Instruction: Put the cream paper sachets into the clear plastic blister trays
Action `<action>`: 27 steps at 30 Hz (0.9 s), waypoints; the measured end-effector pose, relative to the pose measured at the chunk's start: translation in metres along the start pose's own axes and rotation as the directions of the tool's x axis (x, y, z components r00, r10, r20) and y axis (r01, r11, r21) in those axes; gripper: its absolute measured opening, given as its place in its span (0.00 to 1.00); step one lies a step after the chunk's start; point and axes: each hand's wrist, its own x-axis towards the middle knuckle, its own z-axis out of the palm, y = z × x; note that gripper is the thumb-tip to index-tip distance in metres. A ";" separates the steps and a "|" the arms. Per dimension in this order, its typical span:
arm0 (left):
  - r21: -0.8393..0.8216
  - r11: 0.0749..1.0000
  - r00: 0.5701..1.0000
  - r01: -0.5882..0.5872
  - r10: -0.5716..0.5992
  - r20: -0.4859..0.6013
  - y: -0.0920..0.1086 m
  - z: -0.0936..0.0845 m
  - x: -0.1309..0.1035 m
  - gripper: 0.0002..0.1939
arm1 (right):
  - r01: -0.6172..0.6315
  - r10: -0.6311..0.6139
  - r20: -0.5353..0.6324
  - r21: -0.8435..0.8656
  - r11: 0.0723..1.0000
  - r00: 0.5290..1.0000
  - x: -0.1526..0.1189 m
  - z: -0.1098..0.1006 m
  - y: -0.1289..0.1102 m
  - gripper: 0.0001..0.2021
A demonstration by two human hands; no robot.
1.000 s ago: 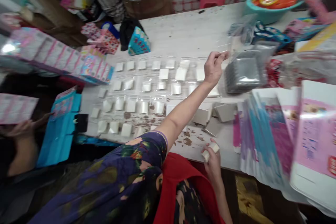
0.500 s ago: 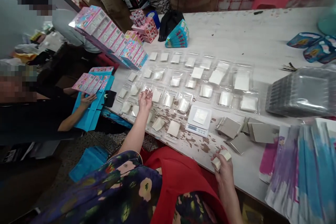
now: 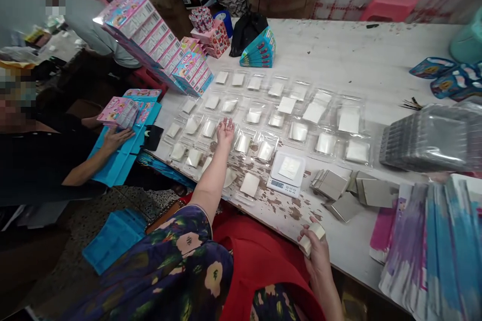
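Over the middle rows of clear trays (image 3: 245,199) at frame centre, the left hand (image 3: 226,131) is extended with fingers loosely spread; no grip is seen, and tray contact cannot be determined. At lower right of centre, a stack of cream squares (image 3: 317,231) is clasped in the right hand (image 3: 319,252), near the front edge of the table (image 3: 335,57). Between the hands, a scale (image 3: 285,188) is located. Rightward room is bounded by grey squares (image 3: 331,184); wider tabletop is provided beyond the trays, at upper right.
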 end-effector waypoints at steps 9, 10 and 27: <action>0.163 0.979 0.982 0.123 -0.097 -0.159 -0.013 -0.001 -0.008 0.05 | -0.011 0.011 -0.006 0.037 0.999 1.000 -0.002 -0.001 0.005 0.31; 0.185 0.974 0.978 0.133 -0.099 -0.185 -0.012 0.000 -0.010 0.05 | -0.011 0.011 0.000 0.037 0.999 1.000 -0.002 0.000 0.004 0.31; 0.837 0.369 0.861 -0.405 -0.154 0.485 -0.081 0.012 -0.122 0.11 | 0.011 -0.009 -0.016 0.079 0.997 1.000 0.002 -0.001 0.002 0.29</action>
